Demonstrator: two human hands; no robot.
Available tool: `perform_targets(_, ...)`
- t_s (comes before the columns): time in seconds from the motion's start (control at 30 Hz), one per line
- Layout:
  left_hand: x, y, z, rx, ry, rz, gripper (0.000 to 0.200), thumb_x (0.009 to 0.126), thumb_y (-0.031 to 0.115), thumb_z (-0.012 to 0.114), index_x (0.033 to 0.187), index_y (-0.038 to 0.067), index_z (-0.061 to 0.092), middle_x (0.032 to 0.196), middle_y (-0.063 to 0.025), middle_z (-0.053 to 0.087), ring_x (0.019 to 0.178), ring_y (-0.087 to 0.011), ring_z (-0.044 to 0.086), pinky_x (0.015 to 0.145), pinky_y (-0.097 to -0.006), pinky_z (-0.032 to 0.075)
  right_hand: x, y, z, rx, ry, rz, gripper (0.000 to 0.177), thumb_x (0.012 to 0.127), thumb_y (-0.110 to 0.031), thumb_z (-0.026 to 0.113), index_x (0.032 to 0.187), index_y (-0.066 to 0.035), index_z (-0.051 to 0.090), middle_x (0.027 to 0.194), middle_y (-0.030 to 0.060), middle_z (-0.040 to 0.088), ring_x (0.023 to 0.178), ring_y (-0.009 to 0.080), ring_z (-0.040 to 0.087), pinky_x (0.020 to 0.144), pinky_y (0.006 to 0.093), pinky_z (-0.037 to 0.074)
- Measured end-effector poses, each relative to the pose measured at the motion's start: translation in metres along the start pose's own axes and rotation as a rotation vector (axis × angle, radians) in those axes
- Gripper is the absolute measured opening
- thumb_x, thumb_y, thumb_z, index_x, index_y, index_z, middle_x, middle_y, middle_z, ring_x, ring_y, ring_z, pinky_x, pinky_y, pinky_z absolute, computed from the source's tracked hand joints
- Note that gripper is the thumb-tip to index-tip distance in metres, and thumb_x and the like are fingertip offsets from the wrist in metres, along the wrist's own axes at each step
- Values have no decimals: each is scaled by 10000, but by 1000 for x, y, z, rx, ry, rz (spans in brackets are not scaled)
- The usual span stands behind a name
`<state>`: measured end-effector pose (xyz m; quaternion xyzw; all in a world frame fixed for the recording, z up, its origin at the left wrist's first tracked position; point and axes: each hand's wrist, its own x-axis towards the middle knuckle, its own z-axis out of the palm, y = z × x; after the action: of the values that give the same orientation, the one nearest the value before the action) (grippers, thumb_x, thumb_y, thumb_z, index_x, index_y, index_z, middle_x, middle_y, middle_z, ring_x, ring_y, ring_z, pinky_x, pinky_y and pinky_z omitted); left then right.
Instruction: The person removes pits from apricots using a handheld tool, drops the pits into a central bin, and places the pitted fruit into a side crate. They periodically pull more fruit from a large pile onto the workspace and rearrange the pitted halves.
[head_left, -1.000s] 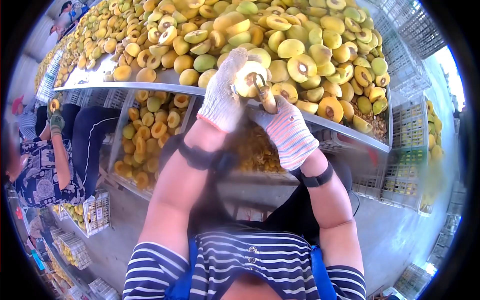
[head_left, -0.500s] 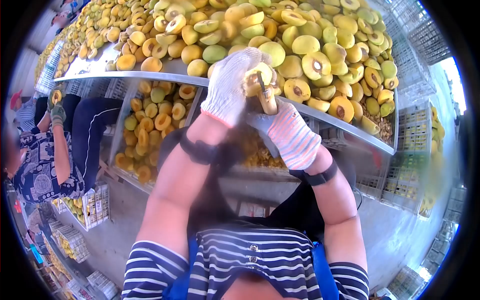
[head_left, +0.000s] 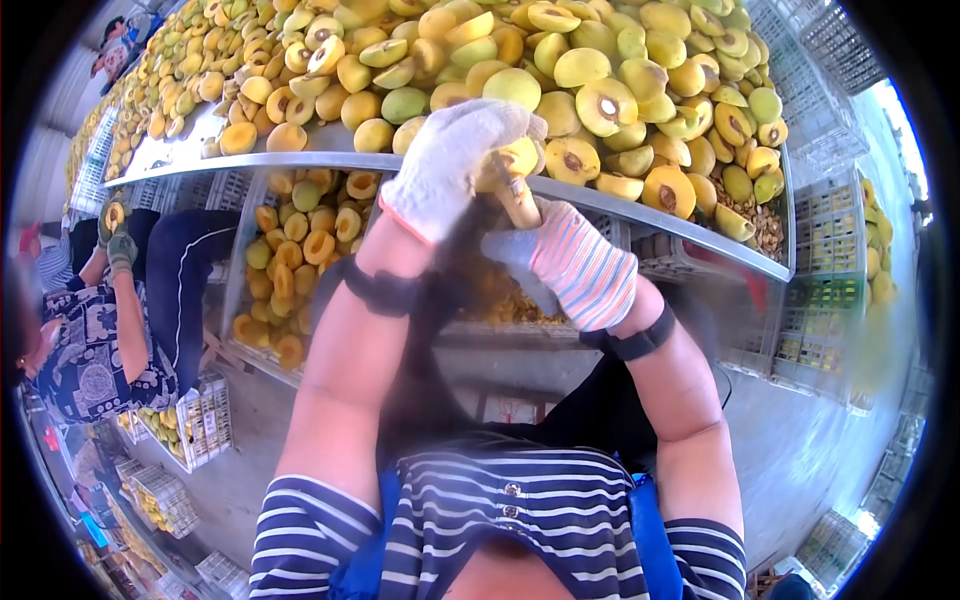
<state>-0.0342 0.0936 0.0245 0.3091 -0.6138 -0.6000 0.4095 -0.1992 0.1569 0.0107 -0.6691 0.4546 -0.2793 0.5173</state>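
Observation:
My left hand point(head_left: 448, 165), in a white knit glove, is closed around a yellow peach half point(head_left: 518, 156) just over the near edge of the metal table. My right hand point(head_left: 585, 262), in a striped knit glove, grips a wooden-handled pitting knife point(head_left: 519, 203). The knife's upper end meets the peach half; its blade is hidden there. Many halved peaches point(head_left: 580, 68), some with brown pits showing, lie heaped just beyond both hands.
The table's metal rim point(head_left: 330, 160) runs across in front of me. Below it at left stands a bin of pitted halves point(head_left: 310, 235). Plastic crates point(head_left: 822, 270) stack at right. A co-worker point(head_left: 95, 340) sits at left, holding fruit, near another crate point(head_left: 203, 420).
The knife's dark blade, visible against the fruit before, is now hidden. The peach half has turned in my left hand. The whole view has shifted slightly.

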Motion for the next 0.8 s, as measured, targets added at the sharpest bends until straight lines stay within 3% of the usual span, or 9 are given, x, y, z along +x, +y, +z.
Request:
perform_targets(0.03,-1,2,2,166,32,47,292,1001,192,465,1082,-29,637,1042,-112,691,901,-201,666,810,-311,537,-5,-11,-4,397,-89,431,123,877,-119,625,966,-65,690,789,44,621,692,203,592,623,313,462)
perform_targets(0.07,-1,0,3,166,29,49,292,1001,192,465,1082,-29,637,1042,-112,691,901,-201,666,810,-311,537,-6,-8,-5,396,-86,431,123,877,-119,625,966,-65,690,789,44,621,692,203,592,623,313,462)
perform_targets(0.13,-4,-7,7,541,208,440,301,1005,208,482,1113,-33,625,1014,-115,692,941,-206,663,837,-311,536,-8,1,-9,-91,-75,-37,161,888,-184,663,947,-38,696,699,7,597,636,119,539,587,282,432)
perform_targets(0.17,-12,14,23,37,298,120,279,985,200,540,1096,-41,627,971,-124,695,897,-216,683,784,-317,566,-9,-4,-8,-88,-75,-35,161,888,-184,663,947,-38,696,699,7,597,636,119,539,587,282,432)
perform_targets(0.27,-8,-6,24,234,353,345,242,953,179,599,1046,-42,635,917,-131,695,806,-214,700,690,-322,589,-13,-27,-6,414,-114,304,247,876,-263,694,937,-24,696,674,-7,590,641,72,518,588,263,425)
perform_targets(0.3,-8,-2,22,-325,337,16,221,922,165,641,988,-46,647,884,-147,696,730,-215,703,620,-317,592,-13,-29,-8,408,-161,344,258,869,-271,698,937,-22,695,684,-4,597,640,76,518,590,263,426)
perform_targets(0.4,-5,13,14,-407,185,-193,208,898,154,668,950,-47,660,876,-148,700,736,-215,703,639,-310,589,-10,-27,-7,274,-194,310,285,852,-286,708,957,-22,691,692,-6,599,639,69,517,583,254,423)
perform_targets(0.6,-5,25,11,-131,-37,-312,215,883,164,685,941,-42,667,869,-144,704,724,-212,698,647,-300,577,-13,-17,5,539,-233,292,283,792,-291,726,914,-76,588,574,-12,494,438,72,445,388,230,323)
perform_targets(0.8,-10,3,-6,-652,279,-104,522,973,479,493,949,-16,657,854,-170,686,750,-262,689,654,-389,594,-25,-15,-20,560,-329,434,324,703,-273,775,871,-71,586,634,-16,502,451,63,411,393,210,297)
